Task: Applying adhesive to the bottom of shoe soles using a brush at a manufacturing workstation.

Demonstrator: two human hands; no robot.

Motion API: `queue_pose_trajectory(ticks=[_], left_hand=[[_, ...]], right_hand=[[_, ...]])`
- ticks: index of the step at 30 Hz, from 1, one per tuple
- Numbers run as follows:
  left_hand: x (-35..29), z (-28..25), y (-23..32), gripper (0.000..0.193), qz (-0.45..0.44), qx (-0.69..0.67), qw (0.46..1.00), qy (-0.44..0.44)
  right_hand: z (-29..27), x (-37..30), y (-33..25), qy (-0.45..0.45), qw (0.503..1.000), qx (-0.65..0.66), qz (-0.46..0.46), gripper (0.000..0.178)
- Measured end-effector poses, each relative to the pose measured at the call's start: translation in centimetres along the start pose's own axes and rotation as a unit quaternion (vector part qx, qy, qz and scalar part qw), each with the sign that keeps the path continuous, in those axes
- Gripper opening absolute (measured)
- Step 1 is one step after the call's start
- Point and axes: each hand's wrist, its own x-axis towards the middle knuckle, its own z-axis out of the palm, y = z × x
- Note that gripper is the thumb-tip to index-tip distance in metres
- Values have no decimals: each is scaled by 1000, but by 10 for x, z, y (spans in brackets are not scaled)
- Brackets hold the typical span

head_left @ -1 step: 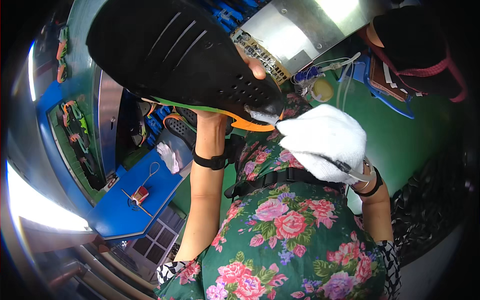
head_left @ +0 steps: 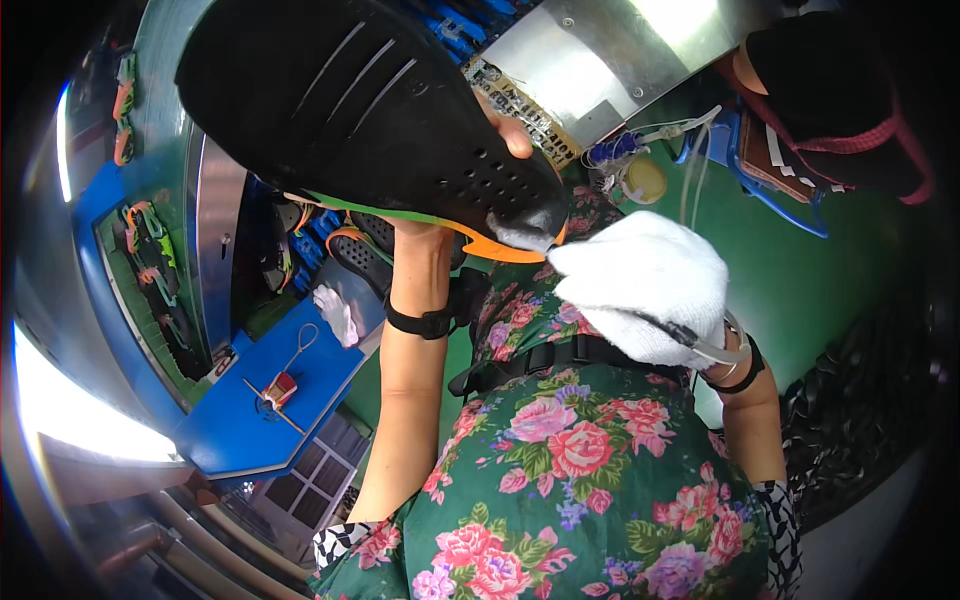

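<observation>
A large black shoe sole [head_left: 330, 110], with rows of small holes, three slits and an orange and green edge, fills the upper left, tilted. My bare left hand [head_left: 512, 135] grips it, thumb on the holed face and the other fingers mostly hidden behind. In a white knit glove, my right hand [head_left: 640, 285] is closed around a tool, most of it hidden in the glove. The tool's pale tip [head_left: 522, 236] lies against the sole near its rounded end, where the surface looks shiny. A thin tube [head_left: 722, 350] runs by the gloved wrist.
On the left, a blue table [head_left: 270, 410] carries a small red item [head_left: 280, 388] and a crumpled whitish glove [head_left: 336, 312]. Black clogs [head_left: 360, 262] sit behind my left forearm. A metal panel [head_left: 600, 75] stands ahead. Right of it are a yellowish round container [head_left: 645, 182] and a blue frame [head_left: 800, 220].
My right hand has shifted slightly left, and the tool's tip has moved a little along the sole's end. The left hand and the sole have barely moved.
</observation>
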Motion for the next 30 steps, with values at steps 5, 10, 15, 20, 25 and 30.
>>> queue_pose_trajectory(ticks=[5,10,15,20,25,30], left_hand=[[2,-2,-2,44,-23,-34,999,-1],[6,-4,-4,56,-18,-38,999,-20],[5,-14,-6,90,-46,-72,994,-64],[3,-17,-8,122,-88,-59,993,54],[13,-17,-12,128,-145,-140,979,29],[13,-29,-1,128,-223,-138,965,-28]], right_hand=[[5,-4,10,8,969,237,73,19],[-6,0,6,29,995,81,47,16],[6,-2,8,-5,980,195,49,17],[-5,0,18,31,991,128,-2,21],[4,-6,16,-42,996,16,-81,26],[-3,8,23,-131,955,263,-36,26]])
